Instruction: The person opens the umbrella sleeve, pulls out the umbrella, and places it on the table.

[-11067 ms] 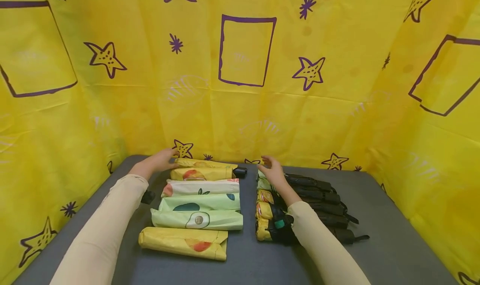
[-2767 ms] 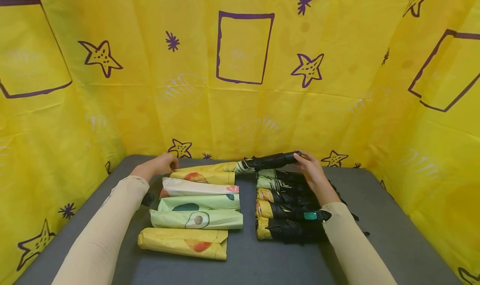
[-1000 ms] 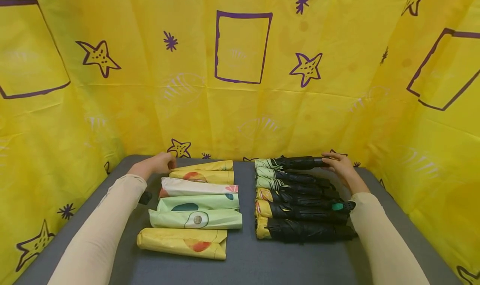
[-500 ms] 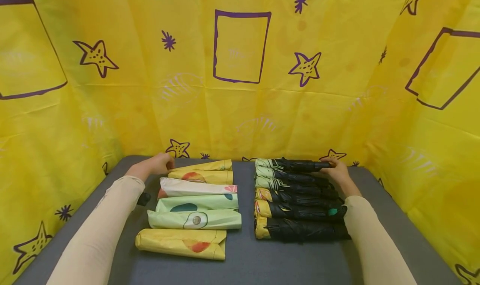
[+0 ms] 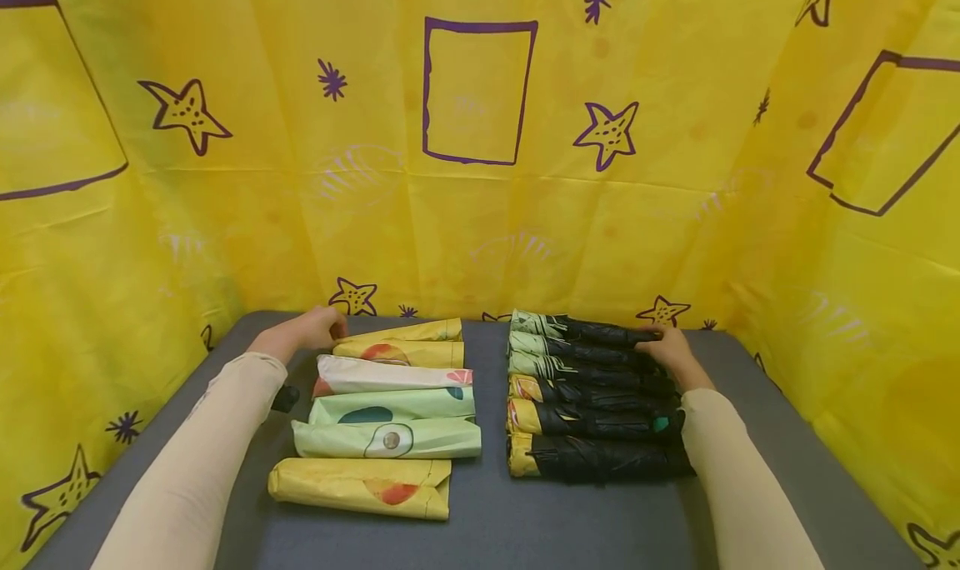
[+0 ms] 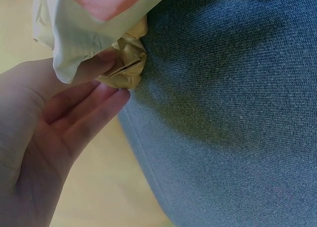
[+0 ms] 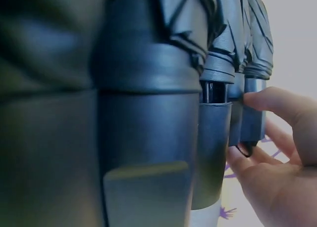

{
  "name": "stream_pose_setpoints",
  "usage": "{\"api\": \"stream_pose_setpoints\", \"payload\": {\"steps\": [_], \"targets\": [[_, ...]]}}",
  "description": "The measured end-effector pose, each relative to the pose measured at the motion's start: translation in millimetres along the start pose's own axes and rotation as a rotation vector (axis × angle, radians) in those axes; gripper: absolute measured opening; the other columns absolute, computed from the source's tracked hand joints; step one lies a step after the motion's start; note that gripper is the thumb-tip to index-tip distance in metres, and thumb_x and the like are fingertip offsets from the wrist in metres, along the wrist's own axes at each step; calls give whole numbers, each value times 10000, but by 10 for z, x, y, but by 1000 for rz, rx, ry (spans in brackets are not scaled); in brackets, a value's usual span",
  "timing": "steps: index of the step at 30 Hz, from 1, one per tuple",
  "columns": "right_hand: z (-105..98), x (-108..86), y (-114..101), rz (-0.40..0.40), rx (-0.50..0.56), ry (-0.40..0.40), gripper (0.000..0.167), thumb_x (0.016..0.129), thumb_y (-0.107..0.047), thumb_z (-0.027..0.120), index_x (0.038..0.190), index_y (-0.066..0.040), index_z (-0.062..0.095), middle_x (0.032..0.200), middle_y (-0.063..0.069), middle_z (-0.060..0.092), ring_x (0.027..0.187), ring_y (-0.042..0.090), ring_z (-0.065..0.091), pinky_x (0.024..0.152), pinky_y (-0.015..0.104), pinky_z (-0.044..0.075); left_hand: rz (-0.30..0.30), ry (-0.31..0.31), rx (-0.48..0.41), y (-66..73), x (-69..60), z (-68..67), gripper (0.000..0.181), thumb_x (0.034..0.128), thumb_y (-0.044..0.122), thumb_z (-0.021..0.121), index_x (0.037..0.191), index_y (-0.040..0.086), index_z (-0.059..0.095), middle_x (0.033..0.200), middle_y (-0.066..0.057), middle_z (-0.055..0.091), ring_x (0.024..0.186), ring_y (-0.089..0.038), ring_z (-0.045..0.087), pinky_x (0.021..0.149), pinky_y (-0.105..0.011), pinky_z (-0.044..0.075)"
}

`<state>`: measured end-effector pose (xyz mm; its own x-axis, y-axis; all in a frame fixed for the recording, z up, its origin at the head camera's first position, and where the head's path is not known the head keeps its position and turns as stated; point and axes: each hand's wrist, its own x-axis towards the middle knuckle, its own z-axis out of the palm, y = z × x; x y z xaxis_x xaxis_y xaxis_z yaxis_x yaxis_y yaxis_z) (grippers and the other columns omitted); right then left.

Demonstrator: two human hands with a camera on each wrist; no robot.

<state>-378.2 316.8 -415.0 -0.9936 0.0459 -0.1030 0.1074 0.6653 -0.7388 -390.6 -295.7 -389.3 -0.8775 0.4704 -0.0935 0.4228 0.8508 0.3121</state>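
My left hand (image 5: 311, 328) pinches the closed end of the farthest yellow fabric umbrella sleeve (image 5: 412, 332), whose flat body lies at the back of the left row. In the left wrist view, the thumb and fingers of that hand (image 6: 59, 118) hold its crumpled gold-yellow tip (image 6: 130, 64). My right hand (image 5: 670, 355) grips the handle end of the farthest folded black umbrella (image 5: 592, 330), which has a pale green patterned tip and lies slightly slanted. In the right wrist view, the thumb presses one side of its dark handle (image 7: 255, 111), with the fingers behind.
Several more sleeves lie stacked toward me: a yellow mango one (image 5: 420, 353), a white one (image 5: 397, 376), green avocado ones (image 5: 435, 438) and a nearest yellow one (image 5: 345, 481). More folded black umbrellas (image 5: 600, 457) form the right row on the grey table (image 5: 480, 537). A yellow printed cloth (image 5: 480, 212) surrounds it.
The black umbrella has come out of the yellow sleeve to the back of the right row. Lately my right hand has shifted it slightly left and nearer its neighbours. My left hand stays put.
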Motion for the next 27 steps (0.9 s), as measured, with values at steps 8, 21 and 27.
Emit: {"api": "stream_pose_setpoints", "payload": {"steps": [8, 21, 27], "targets": [[38, 11, 40, 0, -8, 0, 511, 975, -157, 523, 1426, 56, 408, 1508, 372, 236, 1364, 551, 255, 1087, 630, 310, 7, 4, -2, 2, -10, 7, 93, 787, -27, 650, 846, 28, 696, 801, -62, 676, 719, -164, 569, 691, -334, 512], [80, -8, 17, -33, -31, 10, 497, 977, -125, 490, 1415, 90, 398, 1498, 392, 230, 1363, 565, 241, 1089, 639, 301, -45, -10, -43, 5, -35, -9, 135, 840, 53, 673, 962, 5, 705, 894, -93, 696, 793, -182, 607, 764, -383, 536], [122, -28, 4, -52, -81, 31, 510, 974, -134, 481, 1414, 103, 385, 1478, 380, 274, 1330, 555, 300, 1061, 629, 335, -28, -61, -167, 26, -99, -79, 320, 842, -7, 630, 1151, -93, 632, 1113, -249, 662, 999, -367, 631, 899, -491, 518]]}}
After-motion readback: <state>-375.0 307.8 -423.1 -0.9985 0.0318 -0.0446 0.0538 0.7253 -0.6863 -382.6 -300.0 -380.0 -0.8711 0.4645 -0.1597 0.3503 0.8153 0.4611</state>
